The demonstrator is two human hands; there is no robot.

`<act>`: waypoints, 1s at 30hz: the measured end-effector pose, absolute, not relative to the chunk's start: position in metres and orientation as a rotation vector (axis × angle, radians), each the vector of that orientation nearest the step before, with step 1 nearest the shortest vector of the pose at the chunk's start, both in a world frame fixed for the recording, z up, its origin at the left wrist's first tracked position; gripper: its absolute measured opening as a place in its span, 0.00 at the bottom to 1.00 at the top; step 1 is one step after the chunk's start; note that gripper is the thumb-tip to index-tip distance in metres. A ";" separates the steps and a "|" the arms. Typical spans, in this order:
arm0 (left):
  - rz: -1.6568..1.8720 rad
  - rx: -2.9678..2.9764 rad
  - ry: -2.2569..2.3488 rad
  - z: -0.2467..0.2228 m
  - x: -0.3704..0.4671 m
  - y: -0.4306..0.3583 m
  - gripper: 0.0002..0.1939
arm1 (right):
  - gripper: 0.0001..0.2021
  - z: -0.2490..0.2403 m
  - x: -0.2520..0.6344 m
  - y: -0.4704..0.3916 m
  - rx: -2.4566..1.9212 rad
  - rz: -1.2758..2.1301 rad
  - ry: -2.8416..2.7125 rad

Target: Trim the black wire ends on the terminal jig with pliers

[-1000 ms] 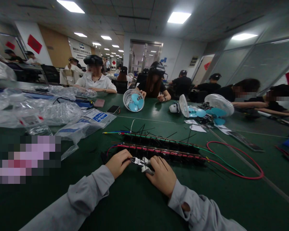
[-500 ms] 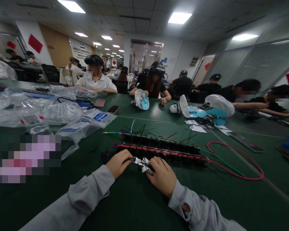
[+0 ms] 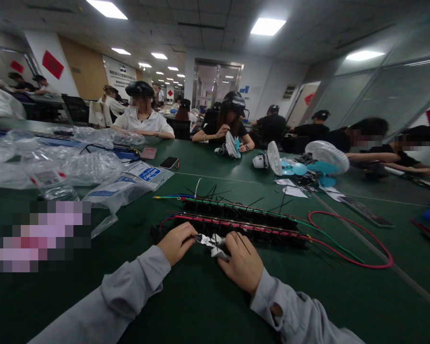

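Note:
My right hand (image 3: 244, 263) is wrapped around the white-and-grey handles of a pair of cutting pliers (image 3: 209, 241), whose jaws point left. My left hand (image 3: 177, 243) is closed, its fingertips pinched right at the tip of the jaws; whatever lies between them is too small to make out. Just beyond both hands lies a long black assembly (image 3: 236, 220) in two rows. Red and green wires run along it, and thin black cable-tie tails stick up from it. A loop of red wire (image 3: 389, 243) and a green wire trail off its right end.
Clear plastic bags (image 3: 96, 167) and a printed pouch (image 3: 143, 177) lie at left, near a phone (image 3: 169, 163). Small fans (image 3: 275, 158) with blue blades stand at the back right. Across the green table (image 3: 186, 310) sit two people in headgear, one handling a fan.
My hands and the pliers stay almost still. Across the table, a person's hand has risen to a fan, which has turned and shifted right.

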State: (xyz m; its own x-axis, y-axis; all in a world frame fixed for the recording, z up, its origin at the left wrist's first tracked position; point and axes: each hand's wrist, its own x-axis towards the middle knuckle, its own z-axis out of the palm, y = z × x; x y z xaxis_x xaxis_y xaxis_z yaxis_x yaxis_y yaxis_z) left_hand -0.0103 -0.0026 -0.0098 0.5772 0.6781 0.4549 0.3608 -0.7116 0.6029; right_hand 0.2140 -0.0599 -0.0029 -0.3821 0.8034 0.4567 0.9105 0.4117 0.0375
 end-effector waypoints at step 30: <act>0.943 2.408 0.855 -0.010 -0.010 -0.003 0.07 | 0.17 -0.004 0.213 -0.059 -1.492 -0.347 -2.312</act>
State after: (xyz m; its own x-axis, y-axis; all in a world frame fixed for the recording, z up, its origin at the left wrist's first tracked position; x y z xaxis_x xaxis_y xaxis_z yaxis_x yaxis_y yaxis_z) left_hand -0.0097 -0.0027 -0.0102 0.5820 0.6716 0.4584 0.3906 -0.7254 0.5668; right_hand 0.2126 -0.0589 -0.0044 -0.3734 0.8221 0.4297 0.9120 0.4101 0.0078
